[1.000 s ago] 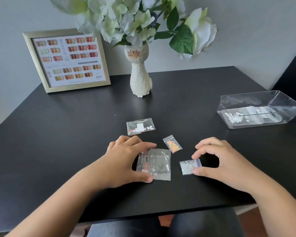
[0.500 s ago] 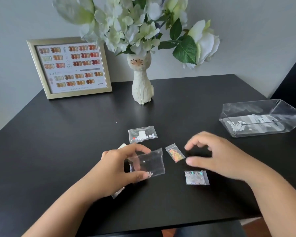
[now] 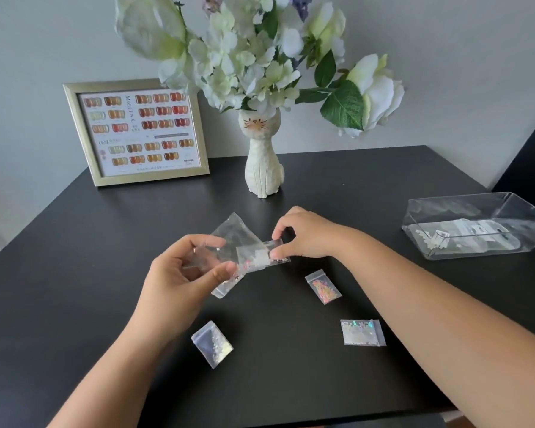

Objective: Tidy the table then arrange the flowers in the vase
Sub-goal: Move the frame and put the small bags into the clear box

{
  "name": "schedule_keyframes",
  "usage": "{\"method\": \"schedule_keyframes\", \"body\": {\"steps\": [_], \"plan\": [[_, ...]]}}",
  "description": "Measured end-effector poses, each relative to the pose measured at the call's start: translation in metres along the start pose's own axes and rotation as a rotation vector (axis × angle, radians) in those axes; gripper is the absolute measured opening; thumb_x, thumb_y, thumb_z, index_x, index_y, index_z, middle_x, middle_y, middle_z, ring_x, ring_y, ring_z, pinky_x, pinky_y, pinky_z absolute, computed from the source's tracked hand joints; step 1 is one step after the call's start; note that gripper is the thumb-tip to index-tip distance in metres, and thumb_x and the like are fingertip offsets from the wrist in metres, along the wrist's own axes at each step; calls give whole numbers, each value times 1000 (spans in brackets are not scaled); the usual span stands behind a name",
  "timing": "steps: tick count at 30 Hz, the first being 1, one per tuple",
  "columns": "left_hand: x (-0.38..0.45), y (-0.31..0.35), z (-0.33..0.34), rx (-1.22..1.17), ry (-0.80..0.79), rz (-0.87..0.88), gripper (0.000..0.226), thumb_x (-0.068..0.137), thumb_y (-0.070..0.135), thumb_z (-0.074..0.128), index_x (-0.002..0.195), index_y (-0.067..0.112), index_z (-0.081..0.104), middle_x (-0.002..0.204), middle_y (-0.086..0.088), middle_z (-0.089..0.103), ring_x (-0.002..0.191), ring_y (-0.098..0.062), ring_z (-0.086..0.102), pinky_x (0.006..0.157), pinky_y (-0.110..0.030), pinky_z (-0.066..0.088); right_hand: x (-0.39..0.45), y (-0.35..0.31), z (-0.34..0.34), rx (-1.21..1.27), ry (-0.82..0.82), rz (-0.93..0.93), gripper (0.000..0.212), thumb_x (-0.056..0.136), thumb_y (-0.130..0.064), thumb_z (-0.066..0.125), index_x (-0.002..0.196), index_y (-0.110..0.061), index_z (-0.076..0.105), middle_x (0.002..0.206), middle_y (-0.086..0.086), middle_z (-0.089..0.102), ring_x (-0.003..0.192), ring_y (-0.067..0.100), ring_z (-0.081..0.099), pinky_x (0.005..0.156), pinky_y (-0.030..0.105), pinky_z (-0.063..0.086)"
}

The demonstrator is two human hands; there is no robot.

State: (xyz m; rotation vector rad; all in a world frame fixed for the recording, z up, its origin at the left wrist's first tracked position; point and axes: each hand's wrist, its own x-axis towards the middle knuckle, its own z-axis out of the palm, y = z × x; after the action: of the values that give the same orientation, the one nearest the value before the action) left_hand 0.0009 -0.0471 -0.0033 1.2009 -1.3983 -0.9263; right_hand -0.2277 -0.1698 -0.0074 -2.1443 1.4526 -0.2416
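Note:
My left hand (image 3: pixel 186 270) holds a large clear plastic bag (image 3: pixel 233 234) lifted off the black table (image 3: pixel 74 242). My right hand (image 3: pixel 303 236) pinches a smaller clear bag with a white label (image 3: pixel 255 256), which overlaps the large one. Three small bags lie loose on the table: an orange-pink glitter bag (image 3: pixel 323 287), a silver holographic bag (image 3: pixel 362 332) and a clear whitish bag (image 3: pixel 212 344). A white cat-shaped vase (image 3: pixel 263 163) with white flowers (image 3: pixel 244 63) stands at the back.
A clear plastic box (image 3: pixel 476 223) with several packets inside sits at the right edge of the table. A gold-framed nail colour chart (image 3: pixel 136 132) leans against the wall at the back left. A dark chair back shows at the far right.
My left hand lifted the large clear bag off the table, uncovering the whitish bag. My right hand left the silver bag, reached forward and took hold of the labelled bag.

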Motion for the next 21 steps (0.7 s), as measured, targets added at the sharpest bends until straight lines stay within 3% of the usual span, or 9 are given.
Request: {"method": "schedule_keyframes", "body": {"steps": [4, 8, 12, 17, 21], "plan": [[11, 3, 4, -169, 9, -72, 40, 61, 25, 83, 99, 23, 69, 81, -4, 75, 73, -19, 73, 68, -23, 57, -8, 7, -5, 138, -4, 13, 20, 68, -39, 84, 76, -30, 68, 96, -13, 61, 84, 7, 60, 64, 24, 45], [19, 12, 21, -246, -45, -105, 57, 62, 19, 82, 115, 20, 61, 99, -15, 73, 81, -26, 74, 72, -34, 61, -23, 19, -13, 369, 36, 47, 15, 71, -24, 84, 71, -21, 69, 70, -7, 70, 65, 6, 61, 68, 26, 49], [26, 21, 49, -197, -111, -98, 63, 63, 21, 83, 119, 29, 57, 99, -15, 70, 84, -26, 72, 73, -29, 59, -51, 30, -31, 436, 216, 51, 12, 76, -21, 80, 81, -24, 70, 78, -6, 74, 74, 9, 69, 76, 30, 55], [43, 37, 91, -152, -293, -8, 53, 73, 14, 82, 114, 36, 58, 107, -14, 68, 91, -35, 71, 82, -42, 60, -110, 54, -66, 479, 493, -10, 20, 82, -17, 74, 83, -37, 72, 80, -11, 74, 62, 6, 66, 56, 17, 51], [61, 56, 138, -96, -403, 82, 44, 73, 17, 81, 105, 36, 57, 92, 5, 69, 78, -26, 71, 76, -38, 60, -162, 94, -107, 438, 734, 70, 22, 86, -15, 67, 86, -36, 72, 83, -12, 76, 69, 7, 69, 61, 19, 54]]}}
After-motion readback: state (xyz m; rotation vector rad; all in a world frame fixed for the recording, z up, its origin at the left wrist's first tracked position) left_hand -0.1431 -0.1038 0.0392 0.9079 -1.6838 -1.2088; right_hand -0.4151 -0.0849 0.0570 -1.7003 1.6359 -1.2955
